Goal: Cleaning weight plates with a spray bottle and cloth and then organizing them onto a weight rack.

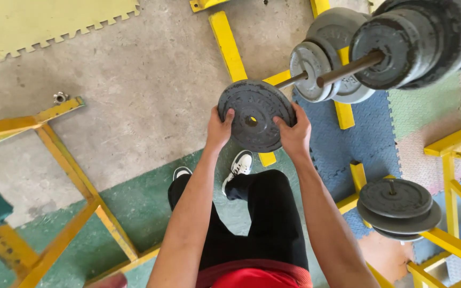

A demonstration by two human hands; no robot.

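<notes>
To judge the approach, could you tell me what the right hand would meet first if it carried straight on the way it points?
Probably the bar end just beyond the right hand; depth is unclear.

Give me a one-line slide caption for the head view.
Both hands, left hand and right hand, hold a dark weight plate near the barbell's bare end above yellow racks.

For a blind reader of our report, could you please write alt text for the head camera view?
Seen from above, a person's left hand and right hand hold a dark round weight plate by its edges, near the bare end of a loaded bar. Below are concrete floor, foam mats and yellow frames.
</notes>
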